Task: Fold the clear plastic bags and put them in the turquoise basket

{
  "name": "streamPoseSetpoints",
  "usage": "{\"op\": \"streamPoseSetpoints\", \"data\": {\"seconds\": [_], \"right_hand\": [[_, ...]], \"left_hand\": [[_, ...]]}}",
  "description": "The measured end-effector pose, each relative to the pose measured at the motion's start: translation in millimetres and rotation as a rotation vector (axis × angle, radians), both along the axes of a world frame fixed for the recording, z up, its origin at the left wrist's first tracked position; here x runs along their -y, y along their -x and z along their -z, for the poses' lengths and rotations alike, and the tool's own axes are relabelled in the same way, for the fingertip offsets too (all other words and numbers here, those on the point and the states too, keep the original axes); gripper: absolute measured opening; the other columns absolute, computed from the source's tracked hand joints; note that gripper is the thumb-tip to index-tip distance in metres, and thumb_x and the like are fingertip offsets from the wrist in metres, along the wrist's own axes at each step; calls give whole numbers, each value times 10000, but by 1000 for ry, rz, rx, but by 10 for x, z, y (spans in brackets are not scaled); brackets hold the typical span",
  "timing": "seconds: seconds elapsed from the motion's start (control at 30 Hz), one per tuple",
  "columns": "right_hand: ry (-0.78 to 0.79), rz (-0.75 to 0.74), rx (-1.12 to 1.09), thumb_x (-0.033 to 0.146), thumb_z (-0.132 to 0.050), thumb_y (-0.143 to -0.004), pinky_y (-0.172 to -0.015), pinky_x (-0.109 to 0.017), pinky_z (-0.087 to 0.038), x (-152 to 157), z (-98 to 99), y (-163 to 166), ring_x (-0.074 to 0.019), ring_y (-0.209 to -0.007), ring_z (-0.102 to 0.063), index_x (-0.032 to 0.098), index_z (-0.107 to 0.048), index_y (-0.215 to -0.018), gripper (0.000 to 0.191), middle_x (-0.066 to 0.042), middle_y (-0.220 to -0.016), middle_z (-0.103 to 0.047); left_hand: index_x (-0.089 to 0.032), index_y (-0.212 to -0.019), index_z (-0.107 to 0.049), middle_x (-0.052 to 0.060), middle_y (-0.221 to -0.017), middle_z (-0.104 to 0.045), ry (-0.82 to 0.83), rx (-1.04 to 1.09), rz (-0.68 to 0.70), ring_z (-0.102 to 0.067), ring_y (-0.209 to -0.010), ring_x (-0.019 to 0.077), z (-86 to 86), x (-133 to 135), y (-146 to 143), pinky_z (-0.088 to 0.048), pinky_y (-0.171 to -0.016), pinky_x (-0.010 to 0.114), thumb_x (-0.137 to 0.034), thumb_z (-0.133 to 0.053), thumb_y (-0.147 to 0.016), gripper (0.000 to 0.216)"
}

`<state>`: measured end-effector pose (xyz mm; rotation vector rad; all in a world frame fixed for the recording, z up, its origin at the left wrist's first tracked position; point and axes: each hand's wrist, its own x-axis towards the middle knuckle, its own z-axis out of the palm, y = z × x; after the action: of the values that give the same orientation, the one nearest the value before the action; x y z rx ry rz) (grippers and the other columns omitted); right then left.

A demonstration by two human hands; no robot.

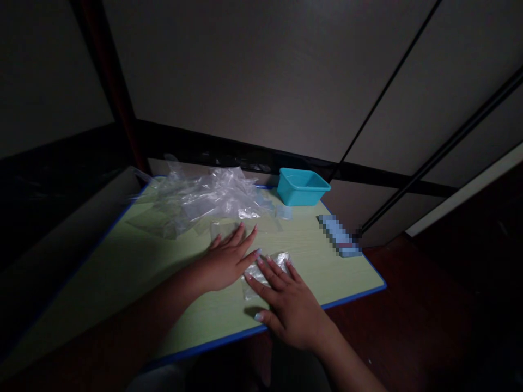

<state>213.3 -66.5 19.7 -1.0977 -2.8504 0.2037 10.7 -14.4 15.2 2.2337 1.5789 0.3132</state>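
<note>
My left hand [229, 263] lies palm down with its fingers spread, over a flat piece of clear plastic [217, 228] at the middle of the table. Close to the front edge, my right hand [288, 305] rests with fingers apart on a small folded clear plastic bag [250, 288]. Part of that bag is hidden under the fingers. Beyond my hands spreads a loose heap of clear plastic bags [220, 190]. Neither hand is closed around anything.
A turquoise plastic bin [304, 190] stands at the back right corner of the light green table [339, 277], which has a blue rim. Small pale blue pieces [284, 212] lie by the heap. A blurred-out bluish rectangular object [339, 236] is near the right edge. Cabinet panels [253, 71] rise behind.
</note>
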Motion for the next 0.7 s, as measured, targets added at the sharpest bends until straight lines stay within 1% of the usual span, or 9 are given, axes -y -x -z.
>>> {"op": "streamPoseSetpoints", "data": {"seconds": [0.1, 0.17, 0.23, 0.3, 0.37, 0.43, 0.53, 0.6, 0.7], "right_hand": [[16, -2, -5, 556, -351, -887, -1079, -550, -74, -2, -9, -5, -254, -1382, -90, 324, -213, -1424, 601, -48, -1512, -82], [35, 7, -3, 588, -342, -875, -1074, -560, -46, -1, -17, -7, -253, -1382, -88, 333, -209, -1423, 619, -50, -1511, -96], [45, 12, -6, 617, -331, -864, -1063, -578, -13, 1, -18, -10, -257, -1381, -95, 340, -229, -1416, 626, -54, -1509, -107], [38, 10, -15, 631, -338, -854, -1055, -589, 15, 4, -10, -11, -266, -1377, -118, 335, -245, -1413, 639, -60, -1507, -117], [17, 10, -35, 634, -357, -845, -1053, -592, 30, 6, 2, -10, -275, -1371, -148, 310, -208, -1427, 682, -69, -1504, -131], [-7, 7, -57, 630, -377, -839, -1054, -593, 36, 7, 13, -9, -277, -1366, -170, 271, -126, -1446, 749, -81, -1497, -163], [-30, -2, -76, 588, -386, -855, -1050, -600, 56, 6, 26, -12, -268, -1368, -168, 217, -36, -1453, 786, -95, -1486, -197], [-31, 1, -85, 560, -374, -871, -1048, -598, 80, 7, 34, -14, -260, -1372, -151, 185, 18, -1451, 793, -105, -1485, -192], [-29, 16, -95, 568, -341, -879, -1050, -589, 101, 7, 44, -17, -257, -1376, -131, 145, 93, -1437, 824, -124, -1486, -166]], "left_hand": [[-216, -1444, -165, 181, -1498, -64, -72, -103, -75, -38, -1379, 310, -20, 11, 15, -88, -1037, 590, -520, -301, -897, 640], [-230, -1439, -186, 167, -1502, -59, -123, -131, -56, -4, -1380, 309, -32, 16, 37, -65, -1035, 597, -526, -336, -886, 645], [-288, -1432, -189, 132, -1509, -30, -148, -130, 39, 24, -1378, 321, -30, 16, 61, -50, -1026, 614, -558, -396, -854, 671], [-333, -1427, -167, 106, -1513, 19, -167, -116, 165, 42, -1373, 344, -14, 14, 74, -38, -1022, 621, -613, -498, -774, 785], [-329, -1432, -133, 104, -1512, 48, -195, -105, 251, 39, -1372, 356, 10, 14, 69, -17, -1030, 609, -650, -571, -694, 917], [-309, -1438, -119, 113, -1513, 28, -207, -103, 271, 21, -1375, 352, 34, 17, 50, 3, -1036, 598, -660, -567, -691, 939], [-312, -1434, -158, 110, -1515, -25, -209, -112, 241, 2, -1379, 336, 53, 23, 24, 6, -1031, 605, -621, -461, -799, 769], [-309, -1432, -182, 108, -1514, -29, -239, -111, 228, -3, -1379, 337, 51, 28, 14, 4, -1030, 608, -596, -413, -839, 698], [-259, -1439, -183, 113, -1514, -38, -304, -103, 254, -15, -1380, 334, 40, 38, -1, 10, -1047, 581, -608, -426, -826, 746]]}}
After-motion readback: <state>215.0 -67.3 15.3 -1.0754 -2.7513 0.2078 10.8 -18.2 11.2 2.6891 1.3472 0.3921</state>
